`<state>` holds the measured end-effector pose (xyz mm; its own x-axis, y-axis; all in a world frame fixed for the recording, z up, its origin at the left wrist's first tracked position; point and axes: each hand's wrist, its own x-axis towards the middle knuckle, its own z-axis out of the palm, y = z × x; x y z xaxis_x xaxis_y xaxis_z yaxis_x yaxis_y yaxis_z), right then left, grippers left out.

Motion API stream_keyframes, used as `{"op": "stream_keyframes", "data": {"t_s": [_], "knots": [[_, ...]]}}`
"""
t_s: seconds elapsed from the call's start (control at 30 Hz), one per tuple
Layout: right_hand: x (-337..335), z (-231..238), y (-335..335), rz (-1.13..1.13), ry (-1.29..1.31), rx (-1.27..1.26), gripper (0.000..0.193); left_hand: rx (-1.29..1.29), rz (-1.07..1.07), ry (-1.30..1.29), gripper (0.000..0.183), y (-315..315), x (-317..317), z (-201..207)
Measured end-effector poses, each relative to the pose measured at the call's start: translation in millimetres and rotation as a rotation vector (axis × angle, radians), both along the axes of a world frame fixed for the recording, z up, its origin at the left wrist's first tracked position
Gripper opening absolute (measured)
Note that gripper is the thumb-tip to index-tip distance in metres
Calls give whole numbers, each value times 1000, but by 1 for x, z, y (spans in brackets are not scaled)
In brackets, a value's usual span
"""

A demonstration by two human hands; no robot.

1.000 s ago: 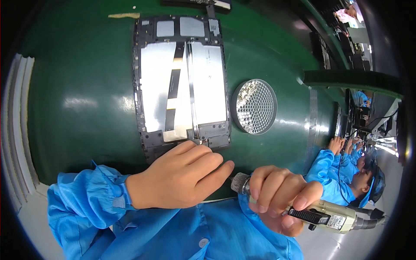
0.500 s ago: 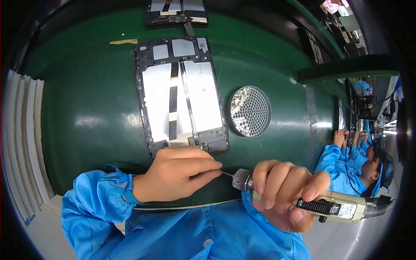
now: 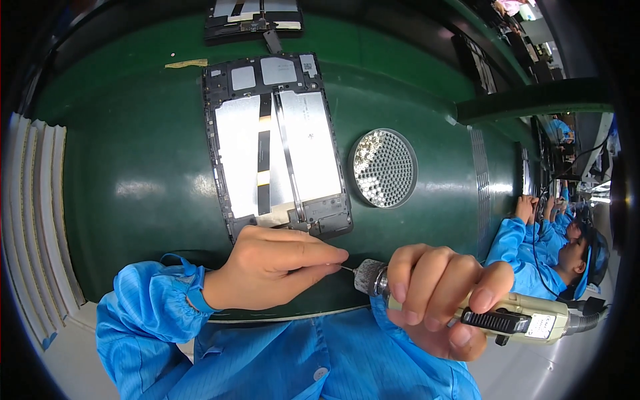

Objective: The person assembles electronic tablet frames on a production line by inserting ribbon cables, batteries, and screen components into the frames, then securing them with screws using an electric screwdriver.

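Note:
My right hand [image 3: 440, 293] is wrapped round a beige electric screwdriver [image 3: 541, 321], whose knurled metal collar points left. From the collar a thin bit [image 3: 348, 269] reaches the fingertips of my left hand [image 3: 270, 267]. Those left fingers are pinched together at the bit's tip; anything tiny between them is hidden. Just beyond my left hand lies an opened tablet [image 3: 310, 157] with silver panels, a black frame and dark ribbon cables. The left hand overlaps its near edge. To the tablet's right stands a round grey tray [image 3: 395, 170] with many small holes and a cluster of tiny screws [image 3: 368, 150].
Another opened tablet [image 3: 253, 25] lies at the far edge of the green work mat [image 3: 147, 153]. A yellowish strip [image 3: 187, 64] lies beside the nearer tablet. White ridged sheets [image 3: 40, 213] stand at left. A co-worker in blue [image 3: 523, 250] sits at right.
The whole view has shifted slightly, with the far tablet appearing farther left. Both hands keep their pose, and the screwdriver has turned a little in my right hand.

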<state>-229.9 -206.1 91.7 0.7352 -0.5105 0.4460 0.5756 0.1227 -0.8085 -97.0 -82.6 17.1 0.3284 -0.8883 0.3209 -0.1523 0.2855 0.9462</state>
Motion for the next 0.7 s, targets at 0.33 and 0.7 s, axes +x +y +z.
{"op": "stream_keyframes", "data": {"t_s": [0.33, 0.7], "knots": [[2, -3, 0, 34, 30, 4, 25, 38, 13, -126, 34, 2, -2, 0], [7, -5, 8, -1, 58, 8, 26, -9, 107, -221, 29, 1, -5, 1]]}}
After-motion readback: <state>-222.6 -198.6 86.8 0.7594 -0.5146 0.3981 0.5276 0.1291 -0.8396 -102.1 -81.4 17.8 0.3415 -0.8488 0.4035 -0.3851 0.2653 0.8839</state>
